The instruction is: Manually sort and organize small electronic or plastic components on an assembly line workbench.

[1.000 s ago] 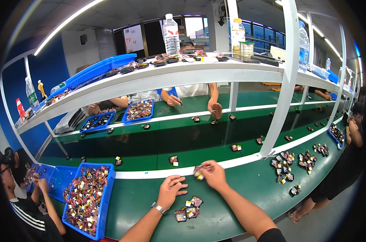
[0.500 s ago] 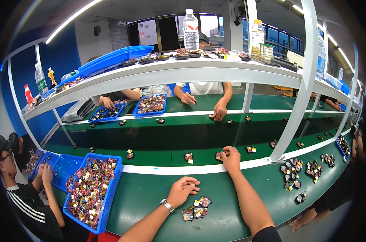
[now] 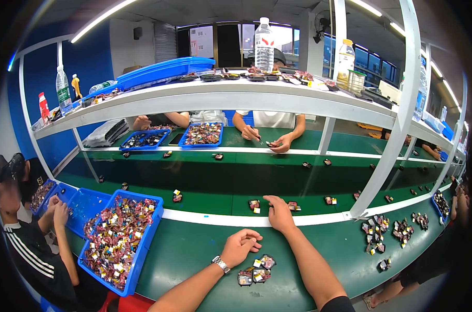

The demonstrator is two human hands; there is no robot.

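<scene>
My right hand (image 3: 280, 213) reaches over the white rail onto the green conveyor belt, its fingers stretched out and holding nothing visible. Just left of its fingertips lies a small black-cased part with a white-yellow tag (image 3: 254, 206). Another such part, dark and reddish (image 3: 294, 206), lies right beside the hand. My left hand (image 3: 240, 246), a metal watch on its wrist, hovers over the green worktop with loosely bent fingers and an empty-looking grasp. A small cluster of similar parts (image 3: 259, 271) sits on the worktop between my forearms.
A blue tray (image 3: 154, 221) heaped with tagged parts stands at left, beside a seated co-worker (image 3: 36, 244). More part clusters (image 3: 375, 231) lie at right. A white shelf (image 3: 236, 99) and post (image 3: 404, 114) span above the belt. Across it, another person's hands (image 3: 281, 143) handle a part.
My right hand has shifted left along the belt, away from the part it was touching. My left hand stays nearly in place. The view has turned slightly. The person opposite has lifted a part.
</scene>
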